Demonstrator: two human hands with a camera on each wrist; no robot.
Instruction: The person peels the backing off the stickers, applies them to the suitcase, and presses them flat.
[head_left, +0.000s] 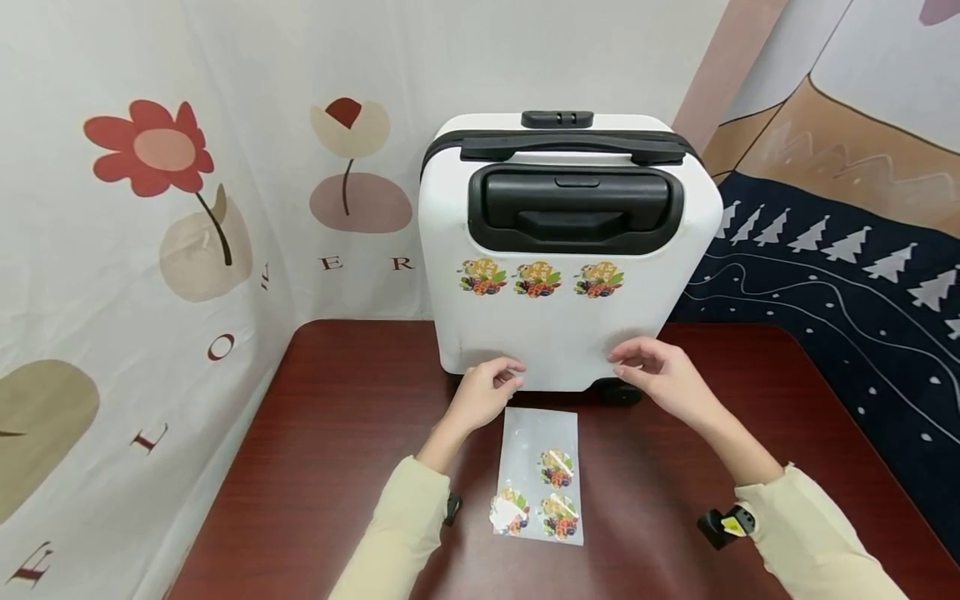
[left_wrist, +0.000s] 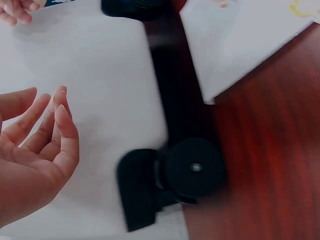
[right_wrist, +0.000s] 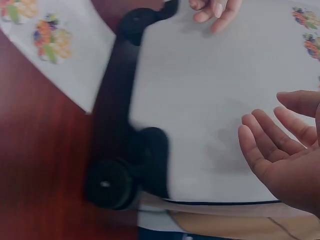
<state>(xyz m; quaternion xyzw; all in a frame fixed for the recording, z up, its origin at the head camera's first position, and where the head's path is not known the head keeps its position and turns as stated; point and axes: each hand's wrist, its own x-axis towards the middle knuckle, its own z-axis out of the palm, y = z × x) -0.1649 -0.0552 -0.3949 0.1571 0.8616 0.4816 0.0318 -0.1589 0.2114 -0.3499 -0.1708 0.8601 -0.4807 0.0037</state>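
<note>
A white suitcase [head_left: 540, 333] stands upright on the table, its black telescopic handle [head_left: 577, 208] folded into the recess. Three fruit stickers [head_left: 537, 279] run in a row below that recess. Near the case's lower left front is my left hand [head_left: 483, 396], fingers loosely bent and holding nothing. My right hand [head_left: 663, 375] hovers by the lower right front, likewise with nothing in it; in the right wrist view its fingers [right_wrist: 270, 145] are relaxed. Between my forearms lies a pale sticker sheet [head_left: 536, 433] bearing three more fruit stickers, the lower left one partly white.
Dark red-brown wood makes up the table [head_left: 322, 467]. Black wheels [left_wrist: 195, 167] jut from the suitcase's bottom. A printed cloth [head_left: 255, 125] hangs behind and to the left, and a dark patterned one [head_left: 840, 308] to the right. Both wrists carry black devices [head_left: 723, 527].
</note>
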